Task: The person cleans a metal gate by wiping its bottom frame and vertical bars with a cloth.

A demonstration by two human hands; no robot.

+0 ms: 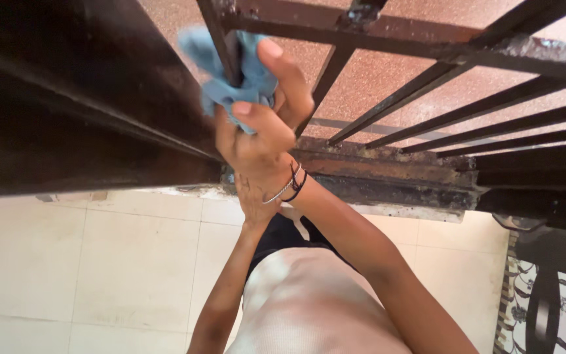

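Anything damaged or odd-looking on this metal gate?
Yes. The gate's bottom rail is rusted and flaking, and the crossbar has chipped, crusty paint. Both hands wrap a blue cloth around one bar.

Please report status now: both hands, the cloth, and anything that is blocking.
Right hand shut on blue cloth, wrapped around dark gate bar. Left hand clasps right wrist. Nothing blocking the bar; rusty bottom rail just below.
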